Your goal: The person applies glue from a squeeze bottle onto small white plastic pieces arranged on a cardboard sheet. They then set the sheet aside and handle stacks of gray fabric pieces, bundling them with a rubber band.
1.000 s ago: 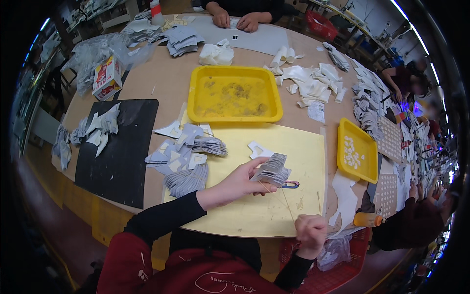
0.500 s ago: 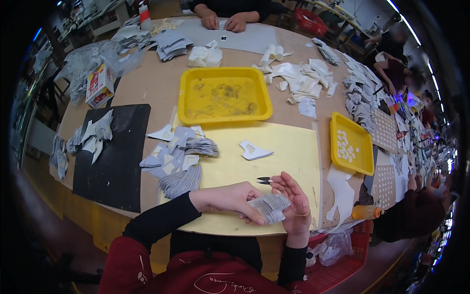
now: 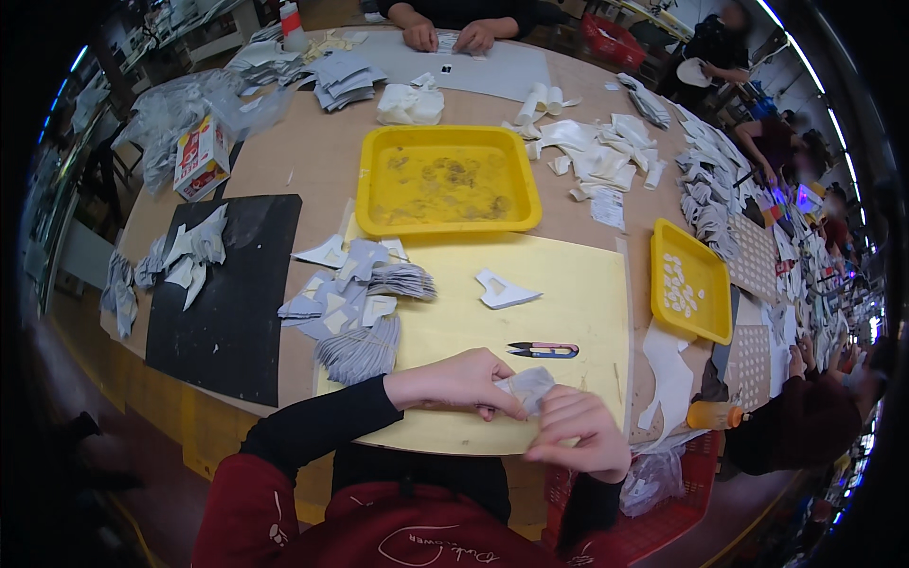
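Observation:
My left hand (image 3: 464, 382) is closed on a small stack of light grey fabric pieces (image 3: 527, 386), held above the near edge of a yellow sheet (image 3: 492, 327). My right hand (image 3: 585, 431) has its fingers curled at the stack's right edge; whatever they pinch is hidden. Just beyond the hands lie thread snips (image 3: 543, 350) with dark blades. A white cut-out piece (image 3: 508, 290) rests farther up the sheet. To the left are a fanned stack of grey pieces (image 3: 360, 351) and a pile of grey and white pieces (image 3: 327, 303).
A large yellow tray (image 3: 450, 228) stands beyond the sheet, and a smaller yellow tray (image 3: 724, 327) holds white bits at right. A black board (image 3: 227, 322) lies left. An orange bottle (image 3: 712, 415) is at the right edge, above a red basket (image 3: 696, 492). Another person's hands (image 3: 445, 38) work across the table.
My right hand has turned from open and palm-up to curled at the stack's edge. The stack is less fanned out. The snips now show in full. The view has shifted slightly.

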### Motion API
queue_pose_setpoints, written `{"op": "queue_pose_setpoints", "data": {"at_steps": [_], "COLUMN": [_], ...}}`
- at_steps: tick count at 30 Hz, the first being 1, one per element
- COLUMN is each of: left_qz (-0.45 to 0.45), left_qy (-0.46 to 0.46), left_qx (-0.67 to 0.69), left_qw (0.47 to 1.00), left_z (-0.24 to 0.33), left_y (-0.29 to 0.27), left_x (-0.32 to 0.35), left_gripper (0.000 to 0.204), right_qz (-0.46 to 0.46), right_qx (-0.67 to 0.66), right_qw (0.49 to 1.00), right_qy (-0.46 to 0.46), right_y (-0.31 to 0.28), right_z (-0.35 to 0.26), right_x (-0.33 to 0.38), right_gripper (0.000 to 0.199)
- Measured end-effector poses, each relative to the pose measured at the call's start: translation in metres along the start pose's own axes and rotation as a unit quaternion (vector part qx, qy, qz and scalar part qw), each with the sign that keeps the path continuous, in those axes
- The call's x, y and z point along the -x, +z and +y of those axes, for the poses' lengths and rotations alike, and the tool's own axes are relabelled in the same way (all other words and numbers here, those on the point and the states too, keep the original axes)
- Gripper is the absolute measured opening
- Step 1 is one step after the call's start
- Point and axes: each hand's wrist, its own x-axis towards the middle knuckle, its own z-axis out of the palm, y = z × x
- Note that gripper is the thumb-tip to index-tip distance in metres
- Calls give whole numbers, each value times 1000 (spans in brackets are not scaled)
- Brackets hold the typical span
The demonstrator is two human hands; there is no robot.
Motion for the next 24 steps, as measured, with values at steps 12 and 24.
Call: {"op": "queue_pose_setpoints", "data": {"at_steps": [12, 24], "left_qz": [-13, -131], "left_qy": [100, 48], "left_qx": [54, -17], "left_qw": [993, 990], "left_z": [12, 13], "left_y": [0, -4], "left_x": [9, 16], "left_gripper": [33, 31], "right_qz": [406, 306], "right_qx": [-864, -469], "right_qw": [295, 822], "right_qy": [48, 98], "right_y": [-5, 46], "right_z": [42, 41], "right_x": [34, 16], "right_gripper": [36, 74]}}
